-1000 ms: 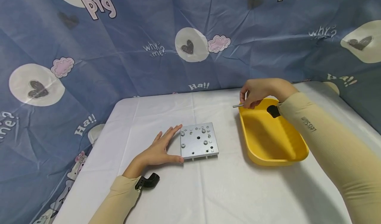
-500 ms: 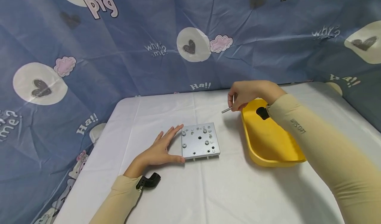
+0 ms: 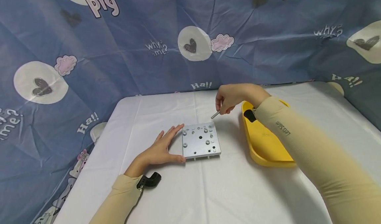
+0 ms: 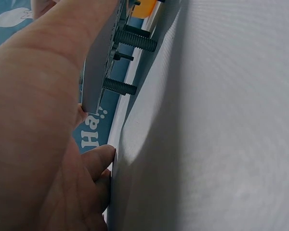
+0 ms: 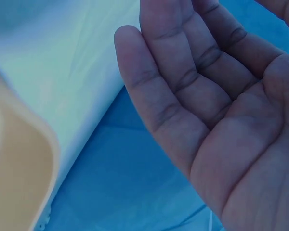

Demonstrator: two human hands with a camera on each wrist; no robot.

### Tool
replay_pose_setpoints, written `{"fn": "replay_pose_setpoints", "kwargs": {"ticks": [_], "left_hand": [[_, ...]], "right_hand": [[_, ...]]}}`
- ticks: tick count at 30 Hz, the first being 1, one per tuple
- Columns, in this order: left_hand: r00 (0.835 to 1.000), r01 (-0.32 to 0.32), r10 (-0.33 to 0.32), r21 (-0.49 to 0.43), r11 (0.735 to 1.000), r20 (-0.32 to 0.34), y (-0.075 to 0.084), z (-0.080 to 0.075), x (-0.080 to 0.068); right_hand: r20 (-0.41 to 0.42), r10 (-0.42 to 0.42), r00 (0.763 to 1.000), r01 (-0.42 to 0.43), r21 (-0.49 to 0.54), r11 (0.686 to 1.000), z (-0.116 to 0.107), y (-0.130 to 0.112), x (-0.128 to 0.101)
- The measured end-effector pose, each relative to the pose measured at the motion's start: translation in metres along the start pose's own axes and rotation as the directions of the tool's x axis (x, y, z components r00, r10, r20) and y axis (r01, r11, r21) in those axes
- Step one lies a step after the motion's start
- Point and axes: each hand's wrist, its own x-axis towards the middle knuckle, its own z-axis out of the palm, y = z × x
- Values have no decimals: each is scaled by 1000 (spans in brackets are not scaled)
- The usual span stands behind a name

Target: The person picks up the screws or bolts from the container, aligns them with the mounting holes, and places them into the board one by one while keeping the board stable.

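Note:
A square silvery metal plate [image 3: 201,140] with holes and several socket-head screws sits on the white table. In the left wrist view, threaded screw ends [image 4: 136,40] stick out from its underside. My left hand [image 3: 159,151] lies along the plate's left side with fingers spread, the forefinger at the far corner and the thumb at the near one. Just beyond the plate's far right corner, my right hand [image 3: 231,96] pinches a thin metal pin [image 3: 215,115], tilted with its free end toward the plate. The right wrist view shows the palm and curled fingers, but the pin is hidden there.
A yellow tray [image 3: 253,151] stands to the right of the plate, partly covered by the right forearm. Behind the white table [image 3: 166,197] hangs a blue printed cloth [image 3: 134,68].
My right hand has carried the metal pin left from above the yellow tray's far edge to near the plate, and the pin now slants more downward. My left hand stays at the plate.

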Motion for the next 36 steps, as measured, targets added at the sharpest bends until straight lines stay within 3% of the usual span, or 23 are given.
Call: {"fn": "replay_pose_setpoints", "kwargs": {"ticks": [12,36], "left_hand": [[1000,-3,3,-5,1000,-3,-4,1,2],[1000,6,-6,11,1000,10,0,-4,2]], "right_hand": [[33,-73,997,74,-39,997,20,-15,23],[89,-101,991,113,-136,984,35,-48,39]]}}
